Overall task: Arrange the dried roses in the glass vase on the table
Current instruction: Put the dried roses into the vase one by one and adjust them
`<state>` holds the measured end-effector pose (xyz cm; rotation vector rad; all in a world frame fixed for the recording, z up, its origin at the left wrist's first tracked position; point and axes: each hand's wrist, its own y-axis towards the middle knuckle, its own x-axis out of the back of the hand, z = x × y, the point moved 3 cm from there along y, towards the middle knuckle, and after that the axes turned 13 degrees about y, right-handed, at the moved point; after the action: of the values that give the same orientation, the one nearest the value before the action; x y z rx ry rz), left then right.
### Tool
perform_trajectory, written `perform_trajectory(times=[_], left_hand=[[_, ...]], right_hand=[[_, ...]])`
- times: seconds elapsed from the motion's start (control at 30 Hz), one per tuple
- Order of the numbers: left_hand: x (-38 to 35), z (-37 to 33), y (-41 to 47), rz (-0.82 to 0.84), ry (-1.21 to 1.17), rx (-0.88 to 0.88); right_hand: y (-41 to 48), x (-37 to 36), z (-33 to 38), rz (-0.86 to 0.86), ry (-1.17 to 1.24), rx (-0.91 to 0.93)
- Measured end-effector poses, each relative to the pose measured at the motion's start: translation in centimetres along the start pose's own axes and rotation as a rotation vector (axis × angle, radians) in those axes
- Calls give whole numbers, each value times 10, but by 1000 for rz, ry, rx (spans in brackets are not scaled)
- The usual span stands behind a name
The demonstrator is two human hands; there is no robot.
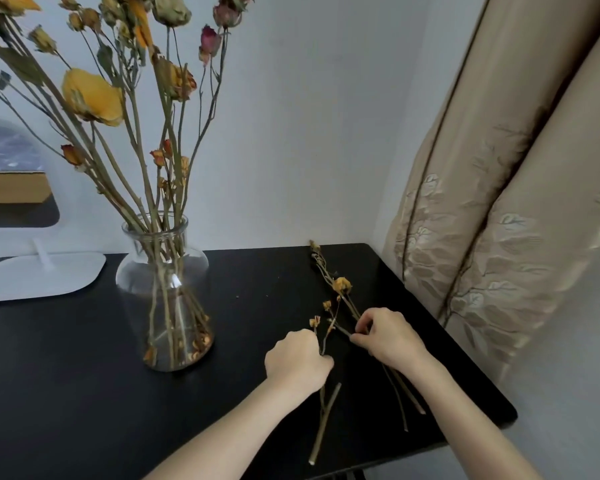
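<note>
Several brittle, thin-stemmed dried roses (pixel 342 285) lie loose on the matte black table (pixel 66 375). The left hand (pixel 297 360) curls around a forked twig (pixel 321 424), and the right hand (pixel 387 337) pinches other stems. Nearby, a clear round-shouldered glass vase (pixel 163 292) holds tall yellow and pink dried blooms (pixel 92 97).

No text, label, brand or number readable anywhere, faint pale marks in the reflection of the white stand mirror (pixel 13 150) at left, possibly pattern rather than print, too blurred to tell
</note>
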<state>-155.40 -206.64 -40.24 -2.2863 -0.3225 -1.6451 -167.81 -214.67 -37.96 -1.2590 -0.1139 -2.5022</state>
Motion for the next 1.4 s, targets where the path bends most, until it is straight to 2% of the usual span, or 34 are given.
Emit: perform_trajectory(times=[0.27,0.43,0.53,0.63,0.93,1.03,1.23,1.4], left_hand=[[11,35,10,-14,-191,84],[13,48,12,-45,-279,139],[15,52,12,-69,-291,153],[16,53,10,-71,-284,158],[24,60,3,-106,-309,127],[35,63,-5,-144,-336,65],[68,78,-40,-310,-404,-27],[101,97,-85,-436,-529,-65]], right_hand=[[4,-10,7,33,-92,-15],[1,-14,18,-20,-35,17],[0,-27,31,66,28,10],[1,-42,40,164,-41,-42],[4,-42,49,203,-74,-105],[1,-28,56,136,57,-38],[-19,15,102,-49,476,301],[-44,30,151,-57,836,484]])
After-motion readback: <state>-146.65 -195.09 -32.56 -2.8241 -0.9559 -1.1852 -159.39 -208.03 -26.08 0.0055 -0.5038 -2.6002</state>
